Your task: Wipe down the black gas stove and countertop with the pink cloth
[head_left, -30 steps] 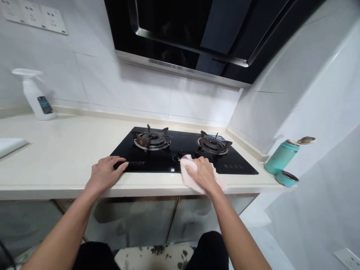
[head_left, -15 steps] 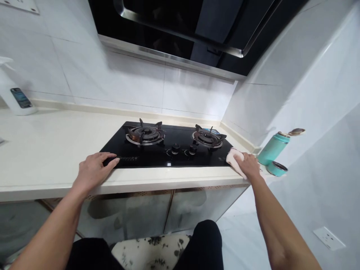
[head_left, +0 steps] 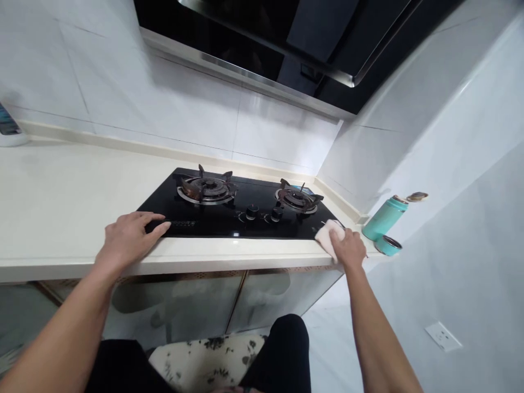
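Note:
A black two-burner gas stove [head_left: 213, 225] is set in the cream countertop [head_left: 82, 180]. At its front right corner my right hand [head_left: 349, 248] presses a pale pink cloth [head_left: 328, 238] against the stove's edge, fingers wrapped over it. My left hand [head_left: 129, 237] rests on the stove's front left corner, thumb and fingers apart, holding nothing. Between the hands stand two black knobs [head_left: 252, 212]. The left burner [head_left: 208, 188] and the right burner [head_left: 298, 199] carry dark, worn pan supports.
Right of my right hand, a teal bottle [head_left: 385, 218] stands with a teal cup [head_left: 388, 245] beside it. A black range hood [head_left: 245, 43] hangs above. Part of a white spray bottle [head_left: 11, 131] shows far left. Below are cabinet doors [head_left: 176, 305] and a floral-patterned seat [head_left: 204, 357].
The view has shifted a little, so the scene sits further left. My right hand and the cloth have moved slightly along the stove's front right corner. My left hand stays on the left corner.

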Demonstrator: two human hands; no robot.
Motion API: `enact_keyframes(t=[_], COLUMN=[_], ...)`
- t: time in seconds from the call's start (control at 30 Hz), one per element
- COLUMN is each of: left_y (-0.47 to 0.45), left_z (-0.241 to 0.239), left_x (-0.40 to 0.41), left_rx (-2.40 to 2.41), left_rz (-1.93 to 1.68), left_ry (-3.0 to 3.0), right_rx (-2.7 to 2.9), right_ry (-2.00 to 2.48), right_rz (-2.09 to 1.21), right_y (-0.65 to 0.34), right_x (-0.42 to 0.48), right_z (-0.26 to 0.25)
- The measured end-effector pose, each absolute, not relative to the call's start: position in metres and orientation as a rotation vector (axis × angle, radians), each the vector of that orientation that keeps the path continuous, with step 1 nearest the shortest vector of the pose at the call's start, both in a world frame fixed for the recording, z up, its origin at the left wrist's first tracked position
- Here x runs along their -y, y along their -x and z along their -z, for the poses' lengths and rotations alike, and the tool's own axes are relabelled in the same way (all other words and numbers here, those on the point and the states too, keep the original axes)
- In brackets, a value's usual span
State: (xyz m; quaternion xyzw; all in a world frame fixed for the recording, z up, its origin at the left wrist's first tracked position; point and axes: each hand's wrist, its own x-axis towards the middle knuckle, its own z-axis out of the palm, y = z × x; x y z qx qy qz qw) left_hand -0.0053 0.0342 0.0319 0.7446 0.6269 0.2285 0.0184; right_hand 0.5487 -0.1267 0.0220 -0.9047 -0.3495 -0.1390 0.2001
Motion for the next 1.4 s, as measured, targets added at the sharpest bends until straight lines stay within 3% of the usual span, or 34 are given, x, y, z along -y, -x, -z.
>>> enact_keyframes(t=[0.17, 0.5, 0.77, 1.03, 1.27, 1.4], left_y=[0.008, 0.009, 0.007, 0.010, 0.006, 0.002], left_z=[-0.029, -0.024, -0.028, -0.017, -0.019, -0.023], left_x=[-0.038, -0.043, -0.031, -0.036, -0.030, -0.024], left_rx=[-1.978, -2.076, -1.975, -1.889, -1.899, -1.899], left_rz=[-0.674, -0.635, -0.727, -0.902, -0.890, -0.878], left_ry=[-2.357, -2.415, -2.402, -2.354, -2.327, -2.311], right_rx=[1.215, 1.792, 1.754, 1.659, 1.590, 1.657], right_ry=[2.350, 1.577, 1.013, 1.184, 1.634, 2.022], right_rz=[0.365, 0.313, 0.227, 0.012, 0.434, 0.510], right_y=[-0.474, -0.299, -0.286, -0.371, -0.480, -0.512], right_x=[0.112, 0.080, 0.103, 0.188, 0.154, 0.120], right_z=[-0.011, -0.002, 0.015, 0.024, -0.012, -0.012])
